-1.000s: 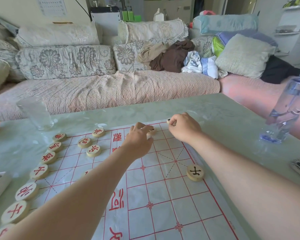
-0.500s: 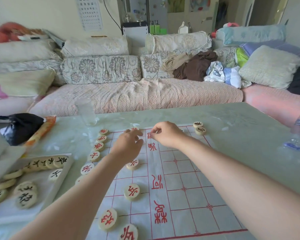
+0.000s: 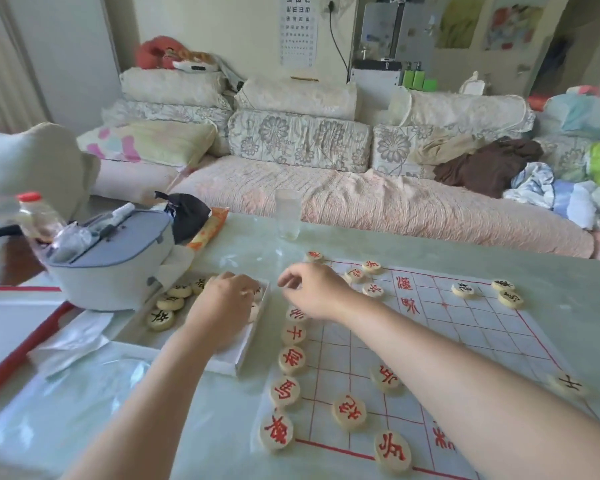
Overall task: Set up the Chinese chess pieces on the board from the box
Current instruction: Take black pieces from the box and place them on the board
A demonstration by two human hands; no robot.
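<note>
Several black-lettered pieces (image 3: 160, 319) are seen lying in the box (image 3: 245, 348), where the left hand (image 3: 222, 303) is lowered; its grasp cannot be told. The right hand (image 3: 314, 292) is held loosely curled and empty over the board (image 3: 465, 341).

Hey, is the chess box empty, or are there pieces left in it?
Not empty: several black-lettered pieces lie in the box, beside the left hand, which is inside it.

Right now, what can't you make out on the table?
All in the head view:
- Whether the left hand holds a piece: its back hides the fingers inside the white cardboard box.
- The white paper chess board: near edge cut off by the frame's bottom.
- Board points under the right hand and forearm: covered.
</note>
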